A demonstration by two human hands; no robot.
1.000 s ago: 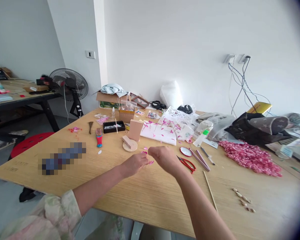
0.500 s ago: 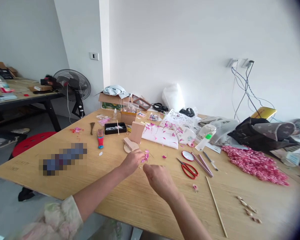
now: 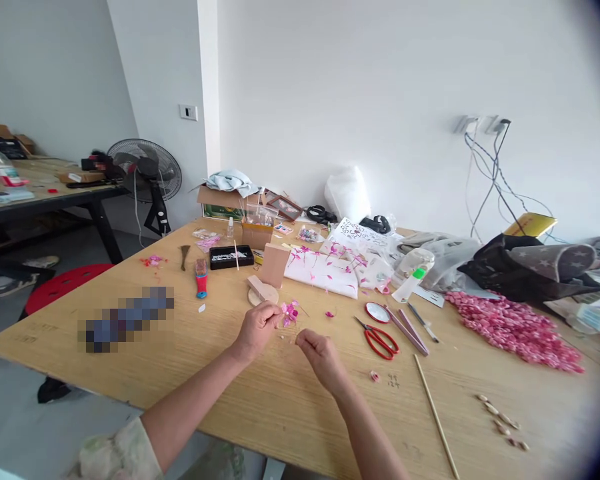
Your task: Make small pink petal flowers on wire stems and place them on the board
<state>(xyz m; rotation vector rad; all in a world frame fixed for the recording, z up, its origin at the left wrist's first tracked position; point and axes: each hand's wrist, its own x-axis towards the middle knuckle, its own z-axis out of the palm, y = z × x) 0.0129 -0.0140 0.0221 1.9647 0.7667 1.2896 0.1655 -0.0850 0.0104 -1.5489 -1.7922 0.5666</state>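
My left hand is closed in a pinch on a small pink artificial flower, its petals sticking out past my fingertips over the table. Just to the right, my right hand has its thumb and fingers pressed together; anything between them is too fine to make out. A gap separates the two hands. Behind the flower lies a round wooden base with a wooden block standing by it. Right of my right hand is a small pink roll, and farther back a loose pink blossom.
On the right lie red-handled scissors, tweezers, a round white dish, a wooden stick and a pink heap. Behind, a white foam board bears pink flowers. A black tray and red-blue brush stand left.
My hands have moved slightly apart, my right hand going a little right and down. More of the flower's petals now show. The small pink roll has shifted left on the table.
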